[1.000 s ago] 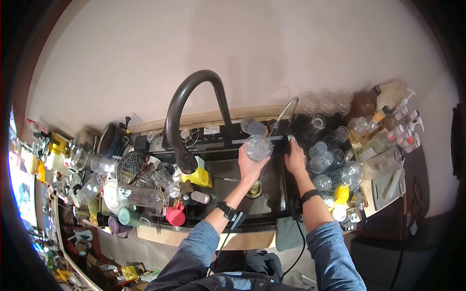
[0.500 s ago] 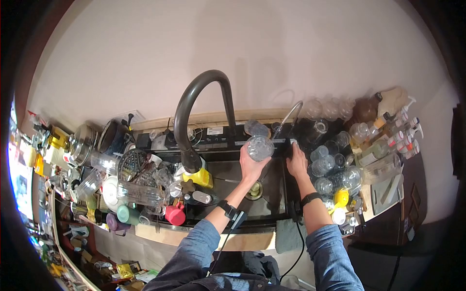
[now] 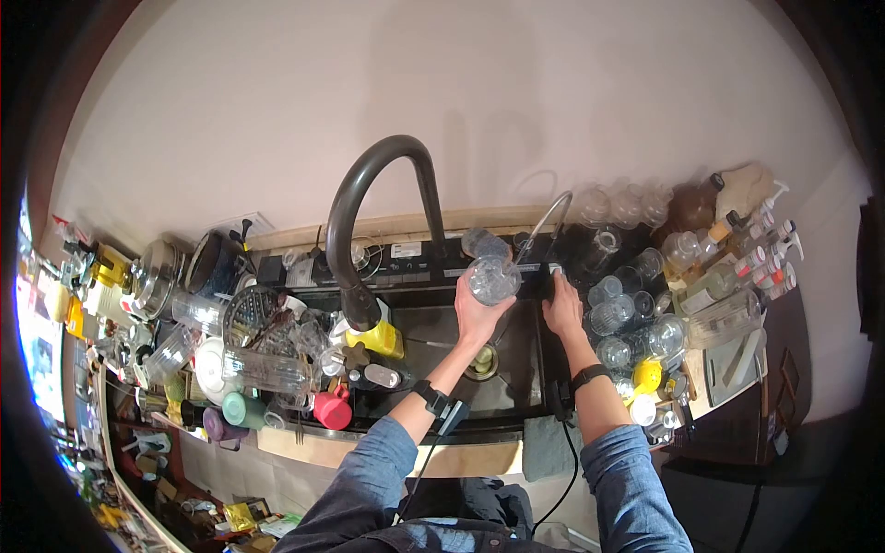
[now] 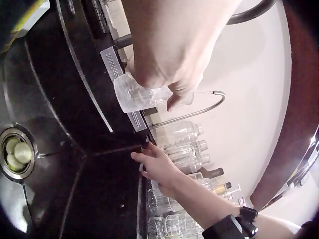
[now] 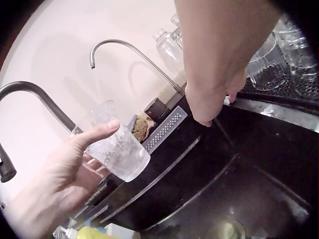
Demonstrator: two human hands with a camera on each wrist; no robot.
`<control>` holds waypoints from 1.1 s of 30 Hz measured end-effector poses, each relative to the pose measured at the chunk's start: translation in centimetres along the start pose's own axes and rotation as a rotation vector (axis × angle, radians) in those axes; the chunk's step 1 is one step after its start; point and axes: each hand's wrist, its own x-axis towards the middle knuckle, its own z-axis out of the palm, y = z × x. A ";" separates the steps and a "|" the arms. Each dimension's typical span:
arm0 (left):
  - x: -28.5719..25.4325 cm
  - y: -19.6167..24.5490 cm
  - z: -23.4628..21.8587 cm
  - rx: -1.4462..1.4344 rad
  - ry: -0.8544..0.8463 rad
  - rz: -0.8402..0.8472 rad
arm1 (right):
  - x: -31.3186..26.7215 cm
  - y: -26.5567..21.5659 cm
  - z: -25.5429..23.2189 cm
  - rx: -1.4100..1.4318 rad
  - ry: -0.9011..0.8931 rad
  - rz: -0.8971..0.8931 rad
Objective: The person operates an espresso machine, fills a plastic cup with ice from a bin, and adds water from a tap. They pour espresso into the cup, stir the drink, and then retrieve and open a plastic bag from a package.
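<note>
My left hand grips a clear ribbed glass above the back of the black sink. In the right wrist view the glass is tilted, its mouth under the thin steel tap, and a faint stream of water falls into it. The thumb lies across the near side of the glass. My right hand rests on the sink's right rim near the back corner, fingers extended forward; in the left wrist view this hand touches the rim, holding nothing visible.
A large dark faucet arches left of the glass. Many glasses and bottles crowd the right counter. Containers, a pink mug and a yellow bottle stand left. Sponges lie behind the sink, whose drain shows below.
The head view has shifted slightly. My left hand keeps its grip on the glass with only a small movement, and my right hand stays on the rim.
</note>
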 end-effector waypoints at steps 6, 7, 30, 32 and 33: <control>0.0 -0.1 0.2 0.010 -0.018 0.025 | 0.5 0.2 0.3 0.062 0.004 0.010; -0.1 -0.1 0.2 0.030 -0.009 0.040 | 0.6 0.1 0.3 0.096 0.003 0.034; -0.2 -0.5 -0.5 0.023 -0.077 0.048 | 2.9 -1.5 0.4 1.211 0.047 0.577; -0.1 -0.9 -0.4 0.040 -0.050 0.088 | 3.6 -1.1 0.5 1.423 0.061 0.662; 0.0 -0.6 -0.5 0.028 -0.046 0.092 | 3.6 -1.6 0.0 1.454 0.061 0.656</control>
